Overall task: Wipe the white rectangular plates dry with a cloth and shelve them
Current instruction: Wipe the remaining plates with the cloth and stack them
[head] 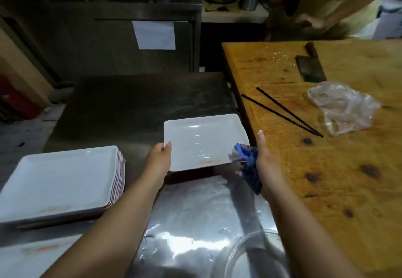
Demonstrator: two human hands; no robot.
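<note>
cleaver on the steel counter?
No, the cleaver lies on the wooden table, beyond the chopsticks.

The kitchen was dim, its back wall nearly black, while light from above struck the steel counter [195, 223] in white glare and gave a soft sheen to the held plate [202, 140]. The forearms threw dark shadows across the counter. Edges bowed with wide-angle distortion, and the bending person [322, 5] at top right was motion-blurred.

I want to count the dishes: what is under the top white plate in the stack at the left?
Under the top plate, edges of more stacked plates show at its right side. Their faces are covered.
</note>
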